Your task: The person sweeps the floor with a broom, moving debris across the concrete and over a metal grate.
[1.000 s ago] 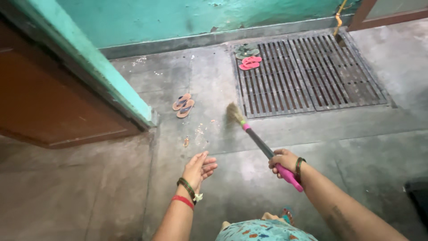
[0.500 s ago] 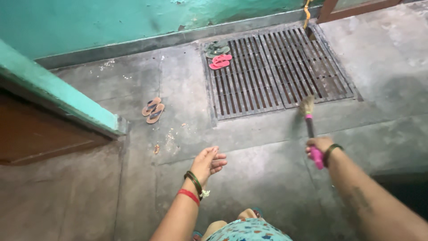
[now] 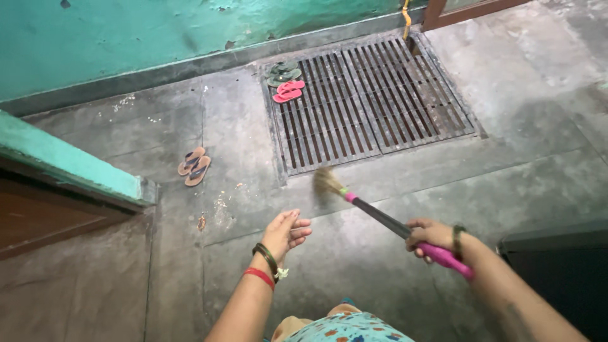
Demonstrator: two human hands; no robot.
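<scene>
Broom (image 3: 373, 212) swings back left from half a second ago, bristles now blurred on the floor (image 3: 506, 158) just below the drain grate (image 3: 373, 107), right hand (image 3: 430, 235) closed round its pink grip, left hand (image 3: 285, 233) open, empty, so sweeping continues.

Your left hand (image 3: 286, 232) carries a dark bangle and red thread at the wrist; your right hand (image 3: 430, 235) carries a dark bangle. Forearms bare. Garment: turquoise, patterned.
</scene>
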